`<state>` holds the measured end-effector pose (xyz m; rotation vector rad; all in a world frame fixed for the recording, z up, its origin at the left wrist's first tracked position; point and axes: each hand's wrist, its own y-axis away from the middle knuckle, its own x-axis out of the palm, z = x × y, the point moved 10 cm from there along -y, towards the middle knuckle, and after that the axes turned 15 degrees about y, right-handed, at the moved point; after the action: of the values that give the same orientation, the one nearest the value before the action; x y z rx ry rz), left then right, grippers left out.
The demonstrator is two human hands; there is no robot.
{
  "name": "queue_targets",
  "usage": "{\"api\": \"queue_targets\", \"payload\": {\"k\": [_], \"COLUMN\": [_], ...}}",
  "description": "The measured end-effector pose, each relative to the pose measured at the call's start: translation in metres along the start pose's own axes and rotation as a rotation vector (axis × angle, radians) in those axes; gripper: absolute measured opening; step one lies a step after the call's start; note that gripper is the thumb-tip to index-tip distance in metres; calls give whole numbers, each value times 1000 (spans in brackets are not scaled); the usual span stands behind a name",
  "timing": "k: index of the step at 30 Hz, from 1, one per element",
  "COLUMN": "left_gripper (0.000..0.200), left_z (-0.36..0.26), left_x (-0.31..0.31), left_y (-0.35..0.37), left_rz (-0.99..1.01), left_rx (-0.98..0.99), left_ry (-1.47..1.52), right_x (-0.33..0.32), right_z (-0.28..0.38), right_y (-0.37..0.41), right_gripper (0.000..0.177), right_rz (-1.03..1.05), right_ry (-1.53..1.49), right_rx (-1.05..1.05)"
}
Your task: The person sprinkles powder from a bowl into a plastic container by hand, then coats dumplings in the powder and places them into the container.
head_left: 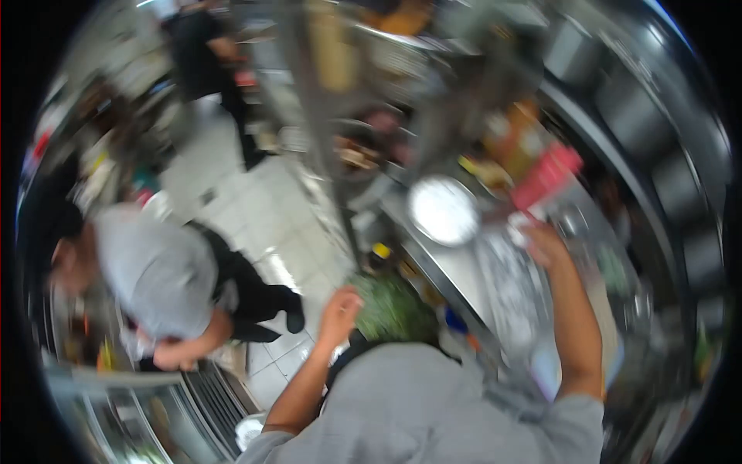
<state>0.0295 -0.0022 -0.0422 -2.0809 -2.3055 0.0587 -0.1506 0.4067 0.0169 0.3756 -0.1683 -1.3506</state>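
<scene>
My right hand (543, 241) reaches over the steel counter (461, 269), its fingers closed on a small white thing (519, 224) too blurred to name. Just beyond those fingers is a pink-red bottle (547, 176). A round white container (444, 210), seen from above, is to the left of that hand. My left hand (340, 315) is held low at my side with its fingers curled in, and nothing shows in them. Beside it, in this view, is a bulky green leafy bundle (394, 308), which looks wrapped in clear plastic.
To the left, a person in a grey shirt (158, 271) bends over a work surface. Another person in dark clothes (202, 58) stands farther back on the tiled floor (232, 185). Steel shelving (641, 116) curves along the right. A dark-capped bottle with yellow (380, 252) stands by the counter.
</scene>
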Motion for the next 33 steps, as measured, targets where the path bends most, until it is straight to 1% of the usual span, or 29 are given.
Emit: {"api": "queue_targets", "payload": {"k": [1, 2, 4, 5, 7, 8, 10, 11, 12, 14, 16, 18, 19, 21, 23, 25, 27, 28, 29, 30, 33], "left_gripper": [11, 11, 12, 13, 16, 16, 15, 15, 15, 15, 15, 15, 15, 15, 15, 16, 16, 16, 16, 16, 15], "left_z": [2, 7, 24, 21, 17, 16, 5, 2, -1, -8, -14, -17, -17, -19, -15, -9, -3, 2, 6, 7, 12], "left_x": [2, 3, 5, 10, 14, 19, 28, 33, 38, 51, 61, 68, 70, 72, 69, 63, 55, 52, 49, 48, 40], "left_y": [0, -3, -6, -7, -10, -13, -20, -24, -27, -33, -36, -35, -34, -32, -26, -20, -15, -12, -9, -8, -4], "left_rz": [15, 17, 25, 47, 67, 74, 98, 109, 115, 159, 179, 195, 199, 202, 169, 155, 145, 130, 118, 126, 102], "left_rx": [-50, -89, -164, -177, -180, -185, -159, -152, -152, -116, -101, -84, -74, -65, -115, -122, -129, -151, -175, -183, -208], "left_ry": [-7, -20, 99, 89, 68, 68, 50, 59, 57, 68, 54, 40, 57, 76, 81, 68, 52, 51, 51, 56, 54], "right_x": [-15, -34, -45, -51, -46, -42, -38, -37, -36, -33, -42, -57, -61, -68, -68, -68, -62, -63, -52, -41, -54], "right_z": [-12, -33, -60, -72, -98, -108, -127, -135, -136, -128, -138, -117, -114, -85, -64, -59, -61, -68, -69, -70, -91], "right_y": [25, 40, 73, 89, 108, 111, 110, 97, 93, 74, 45, 17, 4, -13, -19, -23, -29, -29, -28, -21, 4], "right_gripper": [46, 56, 61, 61, 60, 60, 55, 52, 52, 50, 47, 44, 44, 38, 36, 35, 30, 30, 24, 21, 18], "right_rz": [-66, -139, -117, -149, -63, -67, -73, -91, -95, -177, -214, -346, -344, -485, -491, -490, -432, -429, -382, -330, -272], "right_ry": [91, 112, 300, 287, 632, 628, 875, 1017, 1013, 853, 704, 889, 888, 1100, 1111, 1125, 1292, 1293, 1466, 1636, 1700], "right_rx": [105, 115, 230, 255, 310, 317, 326, 134, 136, 147, 259, 165, 162, -29, -4, 21, 37, 41, -92, -226, -182]}}
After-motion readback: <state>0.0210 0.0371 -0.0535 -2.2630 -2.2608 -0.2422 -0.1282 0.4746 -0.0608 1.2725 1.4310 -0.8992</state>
